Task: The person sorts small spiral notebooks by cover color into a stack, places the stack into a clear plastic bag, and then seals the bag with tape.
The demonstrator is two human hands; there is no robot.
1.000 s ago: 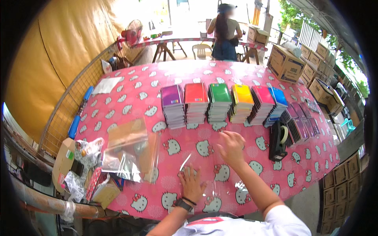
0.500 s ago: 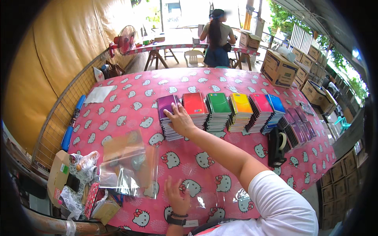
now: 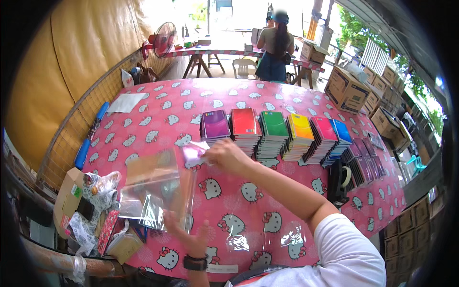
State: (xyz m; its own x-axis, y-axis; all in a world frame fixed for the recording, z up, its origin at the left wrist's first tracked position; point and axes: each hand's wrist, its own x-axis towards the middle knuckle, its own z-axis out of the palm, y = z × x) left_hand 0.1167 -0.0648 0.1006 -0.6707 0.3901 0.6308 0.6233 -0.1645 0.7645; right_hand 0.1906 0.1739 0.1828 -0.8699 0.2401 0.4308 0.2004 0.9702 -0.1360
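Observation:
My right hand (image 3: 228, 156) is closed on a purple notebook (image 3: 193, 154), tilted and smeared by motion, just in front of the notebook stacks. Behind it rises a stack of purple spiral notebooks (image 3: 215, 125). To its right stand stacks with red (image 3: 245, 123), green (image 3: 274, 125), yellow (image 3: 301, 128), pink (image 3: 323, 130) and blue (image 3: 341, 130) covers. My left hand (image 3: 189, 237), fingers spread, hovers empty at the right edge of the clear plastic bags (image 3: 150, 203) lying on the pink patterned table cover (image 3: 248, 215).
A black tape dispenser (image 3: 338, 184) stands right of the stacks, beside bundled purple notebooks (image 3: 366, 160). At the left lies an open carton (image 3: 71, 203) with wrappings. Cardboard boxes (image 3: 345, 89) sit at the far right. A person (image 3: 276, 45) stands by a farther table.
My right hand has come off the purple stack toward me, bringing a notebook along. My left hand has shifted left to the plastic bags. The whole view has moved slightly.

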